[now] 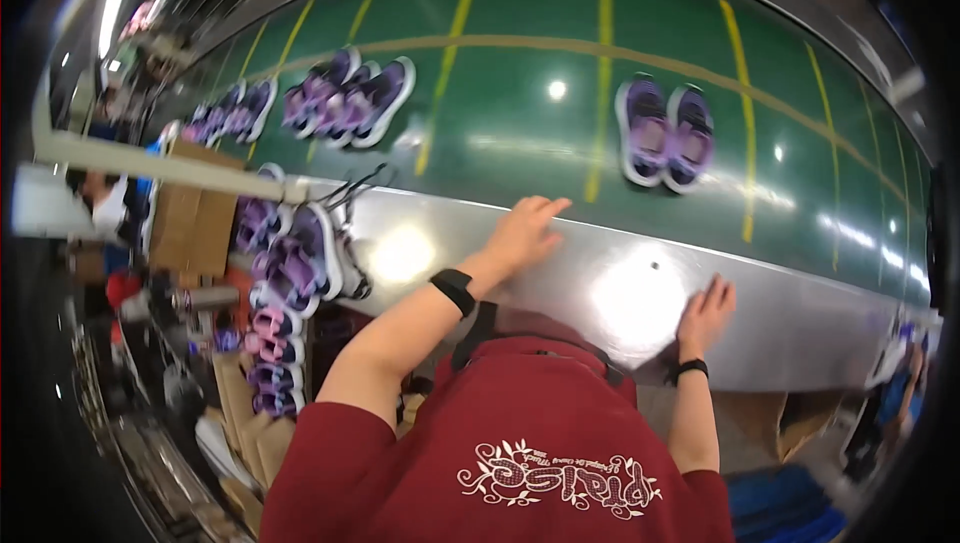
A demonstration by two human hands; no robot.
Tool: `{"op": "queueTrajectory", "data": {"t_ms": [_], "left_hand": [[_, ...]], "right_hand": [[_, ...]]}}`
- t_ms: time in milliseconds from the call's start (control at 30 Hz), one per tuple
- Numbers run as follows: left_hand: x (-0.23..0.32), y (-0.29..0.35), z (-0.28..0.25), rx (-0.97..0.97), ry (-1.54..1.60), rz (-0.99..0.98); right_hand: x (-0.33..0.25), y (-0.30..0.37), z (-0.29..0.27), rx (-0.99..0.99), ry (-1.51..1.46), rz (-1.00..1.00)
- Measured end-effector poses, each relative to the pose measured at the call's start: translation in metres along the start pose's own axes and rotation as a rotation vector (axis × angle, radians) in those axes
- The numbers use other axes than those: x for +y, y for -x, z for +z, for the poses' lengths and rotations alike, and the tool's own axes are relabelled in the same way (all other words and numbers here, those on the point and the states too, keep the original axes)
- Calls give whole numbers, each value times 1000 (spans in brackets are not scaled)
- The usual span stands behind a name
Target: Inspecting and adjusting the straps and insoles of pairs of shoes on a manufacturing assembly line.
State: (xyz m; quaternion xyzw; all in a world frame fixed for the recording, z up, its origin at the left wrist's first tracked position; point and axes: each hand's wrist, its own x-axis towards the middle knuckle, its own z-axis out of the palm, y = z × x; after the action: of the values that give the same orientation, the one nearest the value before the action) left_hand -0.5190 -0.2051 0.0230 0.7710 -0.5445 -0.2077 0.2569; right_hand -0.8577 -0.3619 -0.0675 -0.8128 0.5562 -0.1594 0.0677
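Note:
My left hand (pixel 526 235) is over the metal ledge beside the green belt, its fingers stretched toward the belt's edge, holding nothing. Farther right, my right hand (pixel 706 313) rests at the metal ledge (pixel 800 308), fingers extended and nothing in them. Beyond my hands, a pair of purple and navy sneakers (pixel 645 138) with white soles stands side by side on the green belt (pixel 530 133); neither hand touches them. To the left on the belt, a cluster of similar sneakers (pixel 375 108) lies close together, slightly blurred.
Yellow lines (pixel 605 23) divide the belt. At my left are stacked purple sneakers (pixel 300 263), pink sneakers (pixel 272 331), a cardboard box (pixel 195 213) and a pale metal bar (pixel 170 161). Dark cords (pixel 350 193) hang by the ledge. Blue material (pixel 785 503) lies low at right.

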Motion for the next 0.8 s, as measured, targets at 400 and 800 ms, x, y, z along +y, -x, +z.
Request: {"op": "queueTrajectory", "data": {"t_ms": [400,800], "left_hand": [[-249,39,-190,416,-620,-446],[-244,-9,-212,99,-479,-467]], "right_hand": [[-46,16,-11,19,-80,39],[-191,89,-21,-377,-468,-139]]}}
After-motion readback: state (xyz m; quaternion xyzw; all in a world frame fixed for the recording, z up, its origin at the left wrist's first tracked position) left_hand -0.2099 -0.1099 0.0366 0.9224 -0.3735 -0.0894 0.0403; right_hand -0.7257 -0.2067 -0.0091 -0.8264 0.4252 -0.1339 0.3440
